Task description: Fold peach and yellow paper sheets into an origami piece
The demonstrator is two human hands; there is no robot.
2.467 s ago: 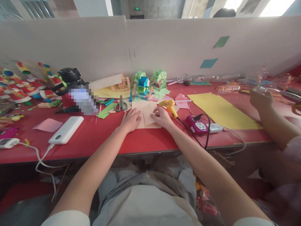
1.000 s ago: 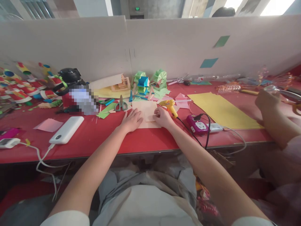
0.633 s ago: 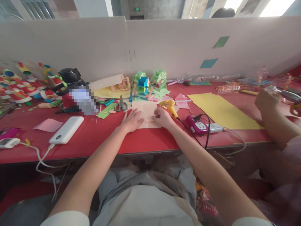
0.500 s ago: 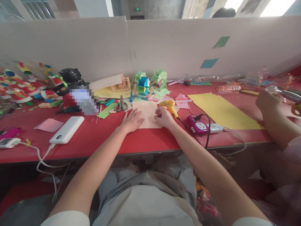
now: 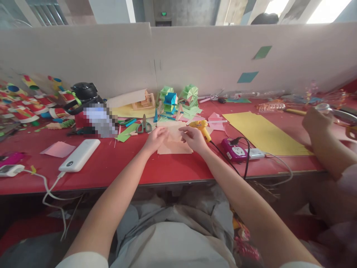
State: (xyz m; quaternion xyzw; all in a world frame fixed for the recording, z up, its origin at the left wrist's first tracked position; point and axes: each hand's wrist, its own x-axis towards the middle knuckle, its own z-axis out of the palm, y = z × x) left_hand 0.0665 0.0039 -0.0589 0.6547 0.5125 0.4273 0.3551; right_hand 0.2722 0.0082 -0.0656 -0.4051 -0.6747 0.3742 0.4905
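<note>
A cream sheet of paper lies flat on the red table before me. Over its left side, my left hand has its fingers drawn together at what looks like a thin pale piece of paper. My right hand faces it over the right side, fingers bent and pinching toward the same pale piece. That piece blends with the sheet below, so its edges are hard to make out. Right behind my right hand lies a yellow glue gun. Grey-handled scissors rest beyond my left hand.
Green and blue folded-paper models stand at the back. To the right are a purple power strip, yellow paper and another person's arm. A white power bank with cables and a black-lidded bottle are on the left.
My left hand, earlier spread flat on the paper, has lifted and drawn its fingers together. My right hand has opened from a tighter curl and raised slightly off the sheet.
</note>
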